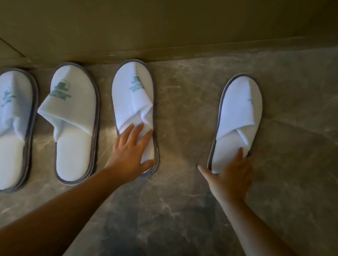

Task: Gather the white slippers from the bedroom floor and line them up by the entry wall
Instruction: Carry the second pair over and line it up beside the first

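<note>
- Four slippers lie toes-to-wall (177, 18) on the stone floor (174, 213); the wall is my reference so they read as one row.
- First slipper (8, 129) and second slipper (76, 127), farthest along the wall to my left, look set, close side by side, toes just short of the wall.
- My left hand (129, 152) lies flat on the heel end of the third slipper (133, 102), fingers spread and pressing down, not clamped; its toe touches the wall base. Flat palm lets me slide it, no lifting.
- My right hand (232, 176) lies on the heel of the fourth slipper (237, 119), fingers spread, thumb out on the floor, nothing gripped.
- Fourth sits well apart from the third along the wall; I judge that gap needs closing to match the spacing.
</note>
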